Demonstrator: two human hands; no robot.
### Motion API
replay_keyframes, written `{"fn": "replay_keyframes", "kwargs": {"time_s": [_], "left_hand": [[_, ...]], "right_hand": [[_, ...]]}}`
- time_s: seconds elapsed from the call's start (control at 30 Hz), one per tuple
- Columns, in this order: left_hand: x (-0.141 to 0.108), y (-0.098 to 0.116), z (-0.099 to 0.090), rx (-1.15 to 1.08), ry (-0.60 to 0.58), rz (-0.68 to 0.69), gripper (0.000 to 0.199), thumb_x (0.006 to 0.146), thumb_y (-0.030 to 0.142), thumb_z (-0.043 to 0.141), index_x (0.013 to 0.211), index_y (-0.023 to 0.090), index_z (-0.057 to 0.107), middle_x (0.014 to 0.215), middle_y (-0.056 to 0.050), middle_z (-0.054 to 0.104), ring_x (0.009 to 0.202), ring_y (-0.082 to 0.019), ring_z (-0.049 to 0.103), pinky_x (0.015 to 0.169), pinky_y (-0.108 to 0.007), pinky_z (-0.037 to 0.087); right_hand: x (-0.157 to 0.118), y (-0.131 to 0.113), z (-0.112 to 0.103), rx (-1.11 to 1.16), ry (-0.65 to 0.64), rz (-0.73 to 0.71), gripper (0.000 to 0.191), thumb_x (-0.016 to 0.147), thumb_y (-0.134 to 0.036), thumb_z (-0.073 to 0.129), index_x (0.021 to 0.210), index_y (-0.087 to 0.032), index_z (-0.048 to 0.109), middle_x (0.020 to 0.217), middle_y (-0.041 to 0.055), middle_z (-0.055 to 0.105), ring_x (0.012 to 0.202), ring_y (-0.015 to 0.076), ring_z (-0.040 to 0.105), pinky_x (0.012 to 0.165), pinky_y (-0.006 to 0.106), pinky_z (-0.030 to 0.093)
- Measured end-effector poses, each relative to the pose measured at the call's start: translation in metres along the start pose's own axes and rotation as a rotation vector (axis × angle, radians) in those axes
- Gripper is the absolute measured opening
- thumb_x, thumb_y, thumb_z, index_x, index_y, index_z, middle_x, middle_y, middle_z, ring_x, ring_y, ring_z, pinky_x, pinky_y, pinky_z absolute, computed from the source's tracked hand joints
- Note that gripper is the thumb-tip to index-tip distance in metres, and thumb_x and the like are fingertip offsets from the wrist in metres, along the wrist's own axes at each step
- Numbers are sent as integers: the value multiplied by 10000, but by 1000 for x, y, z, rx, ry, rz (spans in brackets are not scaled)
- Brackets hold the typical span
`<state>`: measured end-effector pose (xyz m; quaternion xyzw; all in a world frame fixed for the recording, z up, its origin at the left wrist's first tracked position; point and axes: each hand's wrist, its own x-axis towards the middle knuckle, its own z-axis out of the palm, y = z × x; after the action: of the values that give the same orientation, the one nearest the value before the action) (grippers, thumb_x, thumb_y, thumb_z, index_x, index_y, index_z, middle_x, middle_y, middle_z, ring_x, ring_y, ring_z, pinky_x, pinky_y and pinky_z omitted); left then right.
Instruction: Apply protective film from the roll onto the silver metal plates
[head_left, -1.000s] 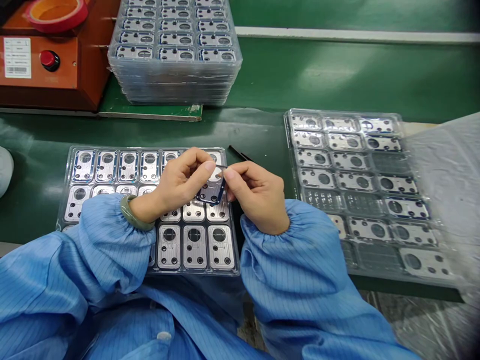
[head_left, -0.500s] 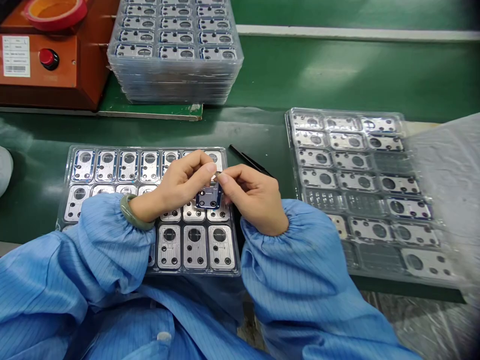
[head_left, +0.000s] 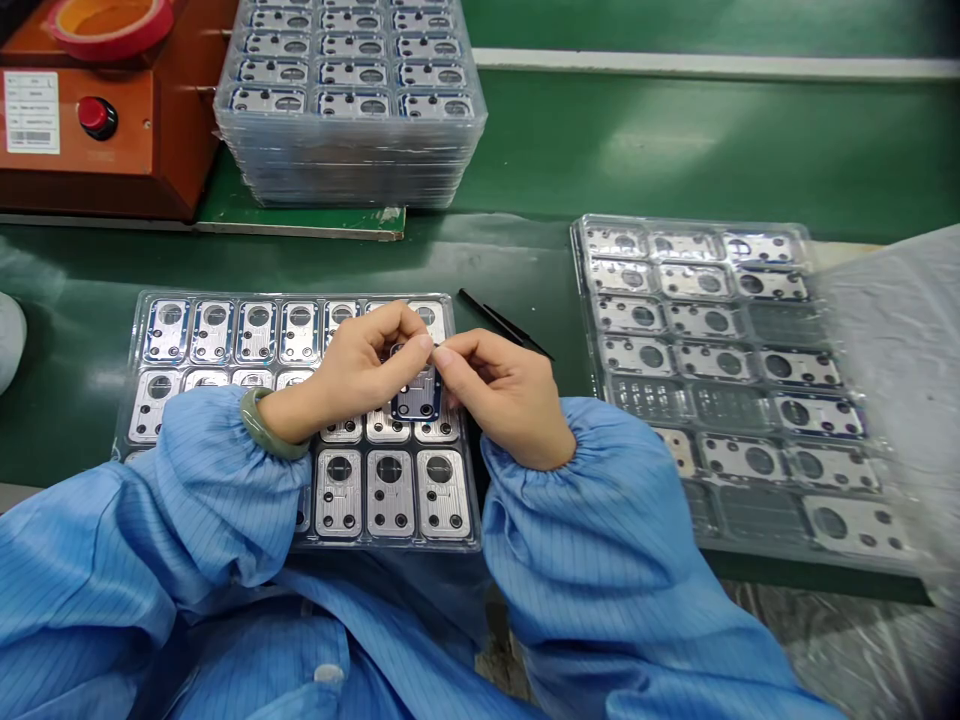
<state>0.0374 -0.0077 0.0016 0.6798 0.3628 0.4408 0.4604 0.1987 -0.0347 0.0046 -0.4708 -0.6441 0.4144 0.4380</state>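
Note:
My left hand (head_left: 352, 375) and my right hand (head_left: 506, 400) meet above a clear plastic tray (head_left: 127, 400) of silver metal plates with round holes. Their fingertips touch at the top of a blue-rimmed metal plate (head_left: 415, 390), which both hands appear to pinch. Part of the plate lies hidden behind my fingers. Just right of my right hand, a pair of black tweezers (head_left: 504, 325) rests on the green bench mat (head_left: 525, 260), untouched. A pale green bangle (head_left: 270, 425) circles my left wrist, and blue striped sleeves cover both forearms.
To the right stands a second tray of silver plates (head_left: 577, 260), with some pockets unfilled, partly behind a plastic sheet (head_left: 892, 400). A tall tray stack (head_left: 349, 150) sits at the back. Beside it are an orange-brown box with a red button (head_left: 96, 117) and a tape roll (head_left: 112, 20).
My hands have drawn closer, and their fingertips now touch. The blue-rimmed plate has turned squarer and shifted slightly right. The tweezers show more fully beside my right hand.

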Motion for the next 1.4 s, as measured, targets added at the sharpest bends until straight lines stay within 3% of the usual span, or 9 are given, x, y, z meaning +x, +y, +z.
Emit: {"fn": "replay_keyframes", "kwargs": {"time_s": [0.23, 0.53, 0.7, 0.97, 1.4], "left_hand": [[1, 2, -3, -69, -37, 39, 276, 887, 378, 515, 703, 174, 513, 598, 19, 511, 542, -88, 457, 502, -223, 383], [-1, 1, -5, -136, -19, -77, 315, 870, 443, 530, 690, 184, 520, 489, 55, 472, 359, -67, 423, 358, -212, 322], [-1, 2, -3, -109, 0, -52, 270, 882, 385, 544, 699, 186, 532, 477, 58, 485, 368, -63, 421, 370, -212, 317], [-1, -2, -6, -212, -70, -64, 312, 896, 446, 495, 731, 185, 538, 511, 38, 535, 392, -77, 462, 381, -218, 348], [1, 4, -4, -117, -20, -39, 180, 809, 168, 511, 631, 169, 491, 465, 63, 493, 367, -47, 433, 359, -158, 323]], "right_hand": [[0, -2, -3, 52, 15, -4, 213, 860, -351, 599, 727, -184, 604, 634, -22, 581, 526, 86, 493, 488, 220, 408], [1, -4, -5, 46, 75, -1, 291, 840, -453, 612, 699, -199, 609, 604, -17, 584, 501, 99, 505, 457, 228, 410], [2, -4, -6, 77, 97, 8, 306, 837, -469, 618, 692, -200, 603, 557, -31, 556, 462, 93, 492, 438, 227, 407], [2, -4, -6, 113, 143, 22, 297, 833, -459, 628, 682, -204, 605, 530, -39, 547, 442, 93, 491, 424, 226, 412], [2, -2, -5, 111, 128, -1, 268, 843, -410, 628, 688, -193, 606, 524, -45, 535, 442, 82, 484, 425, 210, 401]]}}
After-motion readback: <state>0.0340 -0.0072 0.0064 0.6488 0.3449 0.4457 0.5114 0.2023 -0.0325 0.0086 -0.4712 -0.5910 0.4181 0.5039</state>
